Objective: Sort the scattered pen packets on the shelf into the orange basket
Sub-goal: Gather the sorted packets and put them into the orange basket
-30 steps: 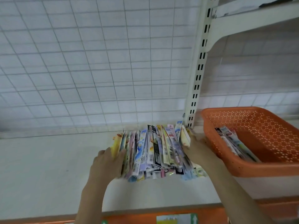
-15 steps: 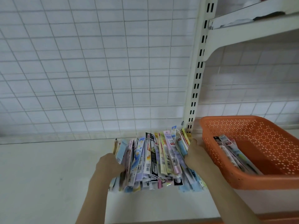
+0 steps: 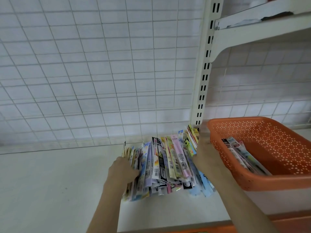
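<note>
A: Where are the pen packets found?

B: A bundle of pen packets (image 3: 165, 167) is seen standing on edge on the white shelf (image 3: 50, 182), at the lower centre of the frame. It is pressed between both hands.

A: How is each hand held?

B: The left hand (image 3: 122, 172) is curled against the bundle's left side, fingers partly closed on the outer packets. The right hand (image 3: 204, 158) is laid flat and open against the right side.

A: And the basket?

B: The orange basket (image 3: 252, 180) is placed at the lower right, just beside the right hand. A few packets (image 3: 239, 153) are already lying inside it. A wire grid panel (image 3: 101, 64) is seen behind the shelf.
</note>
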The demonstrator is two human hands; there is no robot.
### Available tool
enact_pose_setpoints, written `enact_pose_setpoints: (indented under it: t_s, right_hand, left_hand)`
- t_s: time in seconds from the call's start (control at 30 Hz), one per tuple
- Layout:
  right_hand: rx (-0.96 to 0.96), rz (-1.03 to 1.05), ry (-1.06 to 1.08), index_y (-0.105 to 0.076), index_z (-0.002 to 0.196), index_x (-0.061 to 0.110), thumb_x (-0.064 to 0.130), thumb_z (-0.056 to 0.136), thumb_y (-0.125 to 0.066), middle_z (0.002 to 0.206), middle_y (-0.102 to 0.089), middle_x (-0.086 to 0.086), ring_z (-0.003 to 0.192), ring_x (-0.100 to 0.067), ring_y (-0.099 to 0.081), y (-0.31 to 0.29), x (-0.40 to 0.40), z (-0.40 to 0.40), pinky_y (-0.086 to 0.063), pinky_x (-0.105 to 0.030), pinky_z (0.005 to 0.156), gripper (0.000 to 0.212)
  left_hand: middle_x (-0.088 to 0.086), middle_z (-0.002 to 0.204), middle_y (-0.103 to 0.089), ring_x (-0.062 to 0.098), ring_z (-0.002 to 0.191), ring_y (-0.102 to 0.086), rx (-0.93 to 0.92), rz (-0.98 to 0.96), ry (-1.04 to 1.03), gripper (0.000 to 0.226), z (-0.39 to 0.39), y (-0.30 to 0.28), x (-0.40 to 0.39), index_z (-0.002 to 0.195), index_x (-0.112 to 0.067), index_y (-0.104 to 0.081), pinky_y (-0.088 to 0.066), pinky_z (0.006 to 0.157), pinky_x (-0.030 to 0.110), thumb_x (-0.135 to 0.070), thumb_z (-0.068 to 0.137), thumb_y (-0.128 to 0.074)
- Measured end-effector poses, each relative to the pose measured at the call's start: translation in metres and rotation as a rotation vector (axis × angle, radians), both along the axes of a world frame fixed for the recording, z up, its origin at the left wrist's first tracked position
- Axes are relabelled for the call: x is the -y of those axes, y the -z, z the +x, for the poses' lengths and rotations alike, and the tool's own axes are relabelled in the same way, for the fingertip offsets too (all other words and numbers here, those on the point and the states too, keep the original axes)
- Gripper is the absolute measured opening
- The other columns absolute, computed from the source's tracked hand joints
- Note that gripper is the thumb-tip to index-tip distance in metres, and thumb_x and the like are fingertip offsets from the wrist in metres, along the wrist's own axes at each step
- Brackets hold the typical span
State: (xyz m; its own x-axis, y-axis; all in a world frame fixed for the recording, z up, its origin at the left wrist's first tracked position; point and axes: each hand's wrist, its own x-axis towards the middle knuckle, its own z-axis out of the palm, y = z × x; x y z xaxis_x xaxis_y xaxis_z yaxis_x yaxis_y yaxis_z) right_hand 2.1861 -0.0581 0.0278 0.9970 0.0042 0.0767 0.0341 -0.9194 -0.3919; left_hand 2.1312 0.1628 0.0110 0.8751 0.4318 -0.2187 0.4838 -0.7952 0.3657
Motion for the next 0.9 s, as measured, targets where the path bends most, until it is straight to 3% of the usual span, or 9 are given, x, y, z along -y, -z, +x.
enact_pose_setpoints:
  t_s: [0.1,0.23,0.3,0.33,0.4,0.6,0.7,0.8,0.9]
  right_hand:
    - [0.055,0.035,-0.015,-0.021,0.134,0.009,0.001,0.087,-0.052,0.103,-0.06,-0.021,0.077,-0.028,-0.059,-0.004,-0.001,-0.002,-0.042,-0.028,0.056,0.057]
    - [0.034,0.039,0.001,-0.039,0.128,0.0,0.012,0.092,-0.048,0.111,-0.06,-0.022,0.098,-0.035,-0.061,-0.017,0.002,-0.009,-0.049,-0.037,0.079,0.038]
    - [0.061,0.083,0.008,-0.043,0.12,0.0,0.011,0.092,-0.048,0.09,-0.062,-0.017,0.075,-0.03,-0.063,-0.022,0.004,-0.012,-0.051,-0.031,0.061,0.031]
    - [0.091,0.119,0.004,-0.041,0.12,0.001,0.008,0.091,-0.049,0.076,-0.056,-0.01,0.057,-0.022,-0.058,-0.022,0.005,-0.014,-0.045,-0.023,0.044,0.031]
    - [0.109,0.172,-0.001,-0.036,0.123,0.004,0.006,0.091,-0.05,0.065,-0.044,0.0,0.044,-0.009,-0.044,-0.024,0.005,-0.019,-0.029,-0.014,0.031,0.035]
    - [0.012,0.183,-0.022,-0.031,0.128,0.008,0.007,0.092,-0.047,0.062,-0.041,-0.002,0.045,-0.011,-0.041,-0.01,0.003,-0.033,-0.027,-0.018,0.037,0.039]
    - [0.024,0.218,-0.041,-0.03,0.13,0.008,0.007,0.092,-0.046,0.065,-0.045,-0.003,0.047,-0.012,-0.043,-0.014,0.004,-0.034,-0.029,-0.018,0.039,0.042]
    - [0.089,0.273,-0.088,-0.023,0.139,0.015,0.011,0.091,-0.051,0.087,-0.058,-0.009,0.056,-0.016,-0.054,-0.029,0.009,-0.027,-0.04,-0.023,0.045,0.056]
    - [0.088,0.341,-0.171,-0.028,0.139,0.015,0.012,0.093,-0.051,0.088,-0.053,-0.004,0.057,-0.013,-0.05,-0.055,0.02,-0.023,-0.034,-0.022,0.044,0.052]
  left_hand:
    - [0.001,0.066,-0.043,0.017,0.059,-0.045,0.056,-0.108,-0.068,0.03,-0.004,-0.002,-0.003,0.075,-0.008,-0.043,-0.034,0.046,0.023,-0.027,0.077,-0.066]
    - [0.005,0.074,-0.05,0.018,0.065,-0.049,0.131,-0.25,-0.107,0.034,-0.016,0.005,-0.01,0.093,-0.003,-0.048,-0.034,0.049,0.025,-0.026,0.077,-0.066]
    - [0.005,0.077,-0.05,0.017,0.066,-0.048,0.177,-0.302,-0.118,0.035,-0.024,0.007,-0.013,0.098,-0.003,-0.046,-0.034,0.05,0.025,-0.025,0.079,-0.065]
    - [0.005,0.078,-0.049,0.017,0.066,-0.048,0.207,-0.322,-0.123,0.035,-0.028,0.007,-0.014,0.099,-0.004,-0.045,-0.034,0.05,0.025,-0.024,0.08,-0.065]
    - [0.005,0.076,-0.047,0.016,0.064,-0.046,0.271,-0.361,-0.131,0.031,-0.033,0.005,-0.015,0.098,-0.004,-0.041,-0.035,0.049,0.026,-0.018,0.081,-0.064]
    - [0.007,0.07,-0.043,0.019,0.057,-0.041,0.42,-0.428,-0.137,0.023,-0.042,0.008,-0.013,0.082,-0.013,-0.035,-0.033,0.05,0.028,-0.006,0.085,-0.057]
    - [0.007,0.07,-0.045,0.022,0.057,-0.043,0.494,-0.432,-0.163,0.024,-0.047,0.006,-0.01,0.097,-0.008,-0.033,-0.036,0.05,0.029,-0.002,0.085,-0.054]
    - [0.007,0.073,-0.045,0.021,0.058,-0.044,0.548,-0.431,-0.162,0.026,-0.045,-0.009,-0.007,0.102,-0.011,-0.032,-0.037,0.048,0.028,-0.002,0.086,-0.052]
    - [0.004,0.072,-0.044,0.02,0.057,-0.044,0.611,-0.383,-0.139,0.027,-0.042,-0.03,0.001,0.103,-0.014,-0.031,-0.035,0.046,0.026,-0.004,0.088,-0.051]
